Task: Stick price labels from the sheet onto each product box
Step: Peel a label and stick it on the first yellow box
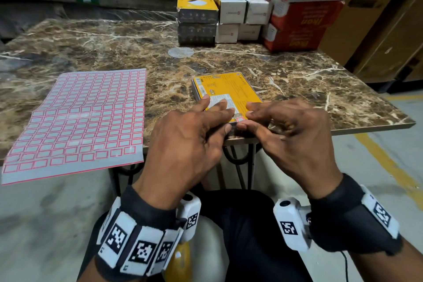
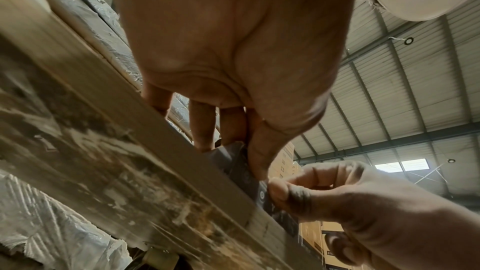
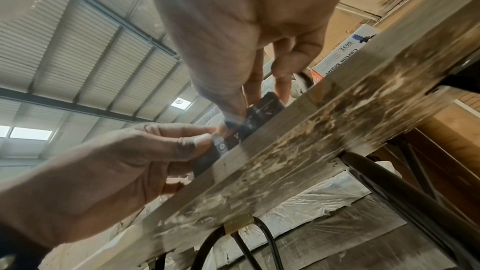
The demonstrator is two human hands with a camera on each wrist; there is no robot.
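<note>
Yellow product box (image 1: 226, 94): flat at marble table (image 1: 114, 48) near edge. Left hand (image 1: 190, 135) steadies it, thumb and fingers pinching; right hand (image 1: 288, 130) apparently pinches red-bordered price label (image 1: 240, 119) onto it. Label sheet (image 1: 77, 121): left, apart.

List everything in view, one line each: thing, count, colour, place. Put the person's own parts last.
label sheet: one, white with red-bordered labels, left on the table, overhanging its near edge.
yellow product box: one, flat at the near table edge, under both hands.
price label: one, red-bordered, on the box's near corner between the fingertips.
stacked product boxes: several, yellow-black and white, far side of the table.
cartons: red below, white on top, far right.
table: one, brown marble pattern.
left hand: holds the box's near edge.
right hand: fingertips at the label.
</note>
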